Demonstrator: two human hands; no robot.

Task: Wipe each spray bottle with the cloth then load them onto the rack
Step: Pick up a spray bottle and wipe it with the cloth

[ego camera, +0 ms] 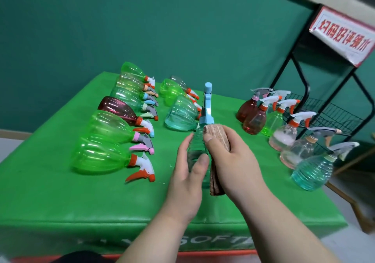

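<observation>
Left hand [188, 173] is gripping the lower body of a pale teal see-through plastic spray bottle [197, 149], thumb curling across the front. The bottle is standing upright over the front middle of the green padded counter [101, 201], light blue trigger head pointing up. Cannot tell whether its base is touching the counter.

Right hand [233, 161] is clutching a folded pinkish-brown ribbed cloth [216, 135] and pressing it against the bottle's right side and shoulder. The cloth's lower end is hanging beside the bottle's base.

To the left, a row of see-through bottles [101, 155] is lying on its sides, mostly green, one dark red, nozzles pointing right. Behind the held bottle, a smaller lying cluster [178, 116], green and teal.

Along the counter's right edge, a group of upright bottles [284, 132] is standing: red, pink, green, clear, teal.

Beyond them, a black wire rack [328, 112] is standing beside the far right corner, carrying a white sign with red characters [343, 37] on top. A dark green wall [142, 19] is filling the background.
</observation>
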